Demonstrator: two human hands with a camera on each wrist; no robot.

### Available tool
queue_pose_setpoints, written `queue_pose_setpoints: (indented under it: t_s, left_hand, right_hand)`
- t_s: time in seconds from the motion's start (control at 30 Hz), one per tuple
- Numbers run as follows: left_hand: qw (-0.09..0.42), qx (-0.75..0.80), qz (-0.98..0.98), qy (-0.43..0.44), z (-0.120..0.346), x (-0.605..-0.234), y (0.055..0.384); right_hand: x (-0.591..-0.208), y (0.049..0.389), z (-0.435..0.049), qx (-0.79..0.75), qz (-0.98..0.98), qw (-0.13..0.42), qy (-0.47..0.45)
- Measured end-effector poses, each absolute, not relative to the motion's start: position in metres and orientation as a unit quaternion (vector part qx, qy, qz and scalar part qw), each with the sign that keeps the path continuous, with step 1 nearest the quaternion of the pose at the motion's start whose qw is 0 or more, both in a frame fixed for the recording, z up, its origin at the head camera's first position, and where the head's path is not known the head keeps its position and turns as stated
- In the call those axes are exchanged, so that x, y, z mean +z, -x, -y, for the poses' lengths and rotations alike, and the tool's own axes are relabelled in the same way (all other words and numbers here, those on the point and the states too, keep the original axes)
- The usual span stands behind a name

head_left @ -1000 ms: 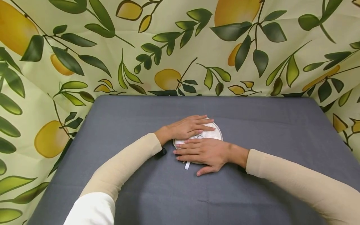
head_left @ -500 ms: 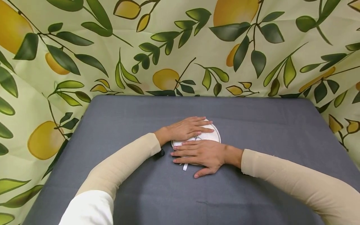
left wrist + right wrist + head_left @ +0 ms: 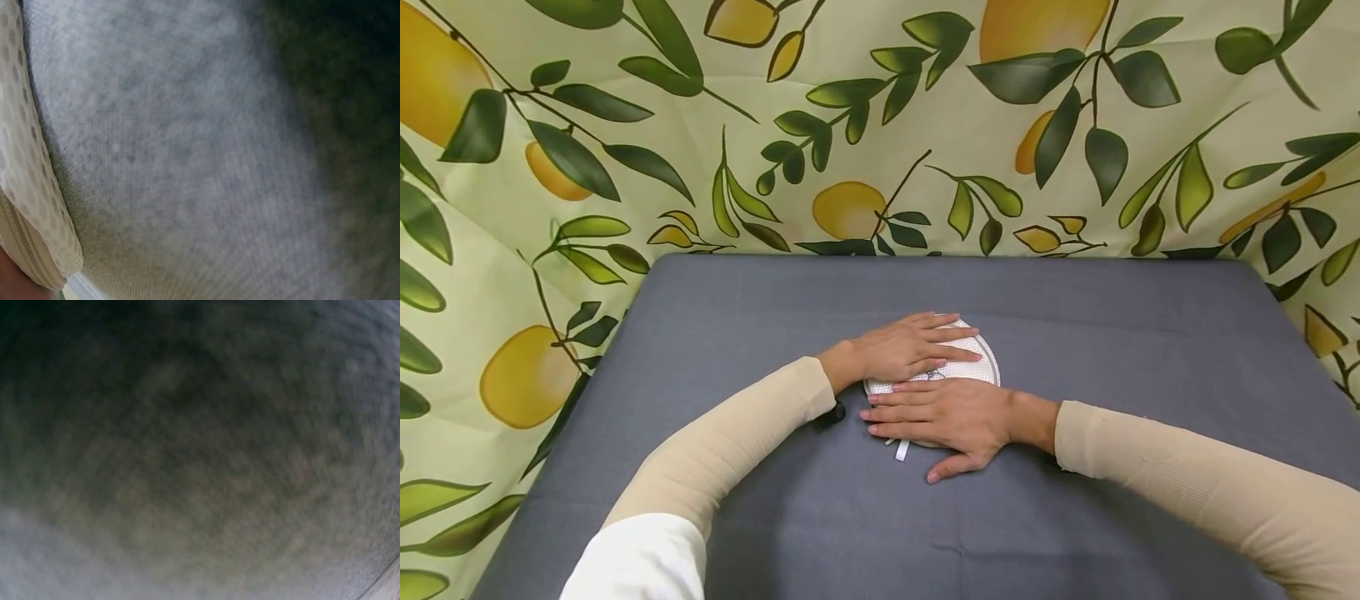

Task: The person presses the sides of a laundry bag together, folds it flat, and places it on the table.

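Note:
Both hands lie flat on a round white mesh laundry bag (image 3: pixel 967 370) on the grey-covered table. My left hand (image 3: pixel 895 350) rests across its far part with straight, slightly spread fingers. Nearer to me, my right hand (image 3: pixel 958 417) covers the front part, its thumb out on the cloth. A small white tab (image 3: pixel 902 451) sticks out from under the right fingers. In the left wrist view the bag's holed mesh edge (image 3: pixel 34 175) and a beige zipper strip (image 3: pixel 28 244) show at the left. The right wrist view is mostly dark, blurred cloth.
The grey tabletop (image 3: pixel 1112 350) spreads around the hands. A patterned curtain (image 3: pixel 865 50) with lemons and leaves hangs behind it and along the sides. A small black object (image 3: pixel 838 412) pokes out under the left wrist.
Both hands stay flat on the bag. The view shifts slightly; the right hand sits a little closer to me, and a bit more of the bag shows between the hands.

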State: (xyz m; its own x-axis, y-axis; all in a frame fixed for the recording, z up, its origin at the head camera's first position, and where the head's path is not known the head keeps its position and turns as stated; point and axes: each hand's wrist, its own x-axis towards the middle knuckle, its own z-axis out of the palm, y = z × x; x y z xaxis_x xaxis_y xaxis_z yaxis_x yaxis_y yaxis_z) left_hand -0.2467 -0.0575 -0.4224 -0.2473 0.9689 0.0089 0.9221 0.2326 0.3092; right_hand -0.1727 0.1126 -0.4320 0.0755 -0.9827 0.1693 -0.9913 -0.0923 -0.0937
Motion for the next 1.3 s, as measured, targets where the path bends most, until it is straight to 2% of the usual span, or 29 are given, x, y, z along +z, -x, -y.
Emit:
queue_pose_setpoints:
  t_s: [0.43,0.67,0.93,1.17,1.3]
  left_hand:
    - [0.079,0.094,-0.784,-0.609,0.053,-0.420,0.245]
    - [0.098,0.184,-0.784,-0.584,0.060,-0.418,0.247]
    - [0.034,0.289,-0.768,-0.571,0.065,-0.411,0.245]
    - [-0.027,0.349,-0.804,-0.481,0.088,-0.391,0.224]
    - [-0.058,0.352,-0.837,-0.414,0.099,-0.387,0.204]
  right_hand:
    - [-0.427,0.171,-0.116,0.093,0.671,0.025,-0.735]
    - [-0.421,0.173,-0.115,0.070,0.666,0.038,-0.742]
    - [-0.410,0.168,-0.119,0.060,0.670,0.064,-0.738]
    - [-0.383,0.154,-0.132,0.107,0.706,0.117,-0.690]
    - [-0.376,0.150,-0.145,0.180,0.751,0.175,-0.611]
